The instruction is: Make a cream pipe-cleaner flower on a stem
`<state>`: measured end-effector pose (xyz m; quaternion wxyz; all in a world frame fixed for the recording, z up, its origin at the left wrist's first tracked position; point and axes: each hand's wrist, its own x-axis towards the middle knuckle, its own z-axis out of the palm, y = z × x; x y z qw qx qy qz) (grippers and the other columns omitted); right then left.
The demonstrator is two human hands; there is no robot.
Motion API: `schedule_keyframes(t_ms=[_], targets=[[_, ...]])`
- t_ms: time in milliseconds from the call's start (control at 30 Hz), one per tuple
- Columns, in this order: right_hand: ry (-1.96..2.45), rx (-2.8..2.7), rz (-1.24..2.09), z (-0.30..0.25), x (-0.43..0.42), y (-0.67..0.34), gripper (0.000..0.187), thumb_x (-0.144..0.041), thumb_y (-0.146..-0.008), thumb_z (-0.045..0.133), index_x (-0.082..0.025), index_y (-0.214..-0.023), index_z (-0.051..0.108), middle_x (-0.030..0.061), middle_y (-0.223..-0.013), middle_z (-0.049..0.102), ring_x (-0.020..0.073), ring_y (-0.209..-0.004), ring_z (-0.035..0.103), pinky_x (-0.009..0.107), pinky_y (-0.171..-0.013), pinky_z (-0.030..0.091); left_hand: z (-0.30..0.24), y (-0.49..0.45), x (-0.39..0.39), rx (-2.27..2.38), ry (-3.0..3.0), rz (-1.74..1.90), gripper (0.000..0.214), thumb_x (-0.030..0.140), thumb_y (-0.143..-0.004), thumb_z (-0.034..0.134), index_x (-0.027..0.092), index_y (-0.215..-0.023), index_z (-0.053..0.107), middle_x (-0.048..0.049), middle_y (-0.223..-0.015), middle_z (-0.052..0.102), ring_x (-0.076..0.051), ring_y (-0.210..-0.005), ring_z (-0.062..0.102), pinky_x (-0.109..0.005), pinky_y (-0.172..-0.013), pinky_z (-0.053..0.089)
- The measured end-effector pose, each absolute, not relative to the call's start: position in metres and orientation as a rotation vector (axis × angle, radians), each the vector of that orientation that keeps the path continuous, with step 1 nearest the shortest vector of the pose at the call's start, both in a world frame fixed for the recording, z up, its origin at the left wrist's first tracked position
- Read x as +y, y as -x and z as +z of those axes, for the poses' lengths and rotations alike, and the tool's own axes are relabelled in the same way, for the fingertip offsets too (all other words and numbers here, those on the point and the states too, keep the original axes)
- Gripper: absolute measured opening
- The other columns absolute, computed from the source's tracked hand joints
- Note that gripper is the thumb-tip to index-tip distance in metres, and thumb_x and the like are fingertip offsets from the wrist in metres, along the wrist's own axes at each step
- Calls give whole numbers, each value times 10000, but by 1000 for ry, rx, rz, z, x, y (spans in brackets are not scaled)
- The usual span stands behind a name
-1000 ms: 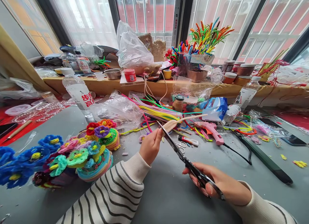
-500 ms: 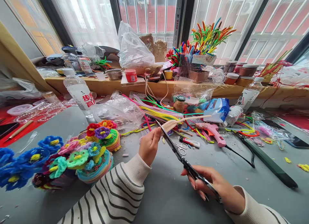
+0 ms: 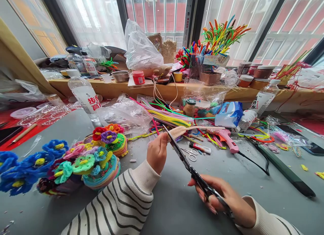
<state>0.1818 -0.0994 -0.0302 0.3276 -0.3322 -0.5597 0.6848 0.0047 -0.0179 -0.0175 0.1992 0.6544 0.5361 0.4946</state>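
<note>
Left hand [image 3: 157, 152] pinches a pale strip [image 3: 179, 131], near end hidden in the grip. Right hand [image 3: 217, 194] curls round black scissors [image 3: 186, 164], handles partly covered.

Beige stem [image 3: 198, 127], earlier slanting upward, now nearly level.
</note>
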Motion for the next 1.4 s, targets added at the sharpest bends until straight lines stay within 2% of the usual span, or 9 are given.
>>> schedule_keyframes(t_ms=[167,333,500,600,733,967,1133,1400], targets=[[786,-1392,1863,-36,-99,-185,561,-553,-610,498,-115,-961,510,-2,-634,404,18,-389,310,172,-360,236,-16,-1,-16,1457,-1936,1257,341,361,-792,254,171,-639,493,43,-456,331,-75,-408,309,-193,-431,267],[743,-1442,1862,-39,-100,-185,626,-587,-597,482,-117,-1010,487,28,-695,439,34,-431,343,191,-406,264,-14,-2,-17,1433,-1920,1254,349,377,-782,278,172,-556,448,48,-435,320,-68,-398,303,-188,-428,263],[754,-1451,1855,-38,-101,-181,693,-626,-565,472,-134,-1053,461,46,-743,456,60,-486,361,207,-438,301,-18,-5,-15,1418,-1920,1276,353,376,-786,265,170,-607,490,45,-432,347,-69,-392,324,-188,-414,267],[798,-1454,1856,-36,-101,-179,652,-594,-582,490,-137,-1047,468,38,-731,460,56,-477,366,208,-440,307,-21,-5,-14,1418,-1906,1310,369,381,-787,253,165,-654,522,40,-428,363,-73,-387,335,-191,-401,265],[884,-1435,1826,-33,-102,-177,548,-533,-636,485,-119,-995,499,15,-663,449,45,-445,362,198,-423,311,-22,-4,-15,1412,-1890,1331,373,390,-782,263,164,-704,549,36,-425,379,-76,-383,345,-192,-389,262],[977,-1366,1882,-37,-99,-173,439,-506,-592,541,-117,-787,485,-49,-469,424,27,-310,356,155,-312,313,-24,-8,-15,1364,-1879,1326,374,397,-774,280,162,-662,549,23,-438,412,-81,-407,374,-190,-387,269],[991,-1421,1849,-38,-97,-171,384,-477,-580,564,-128,-662,428,-49,-445,440,28,-324,384,142,-319,334,-25,-12,-16,1347,-1840,1329,368,399,-773,285,161,-644,534,30,-443,412,-74,-402,374,-191,-393,271],[1019,-1521,1705,-33,-100,-167,406,-517,-572,544,-138,-619,406,-53,-441,412,34,-333,378,152,-310,345,-21,-14,-16,1272,-1610,1414,364,430,-759,295,160,-588,469,47,-435,360,-62,-386,331,-186,-376,264]])
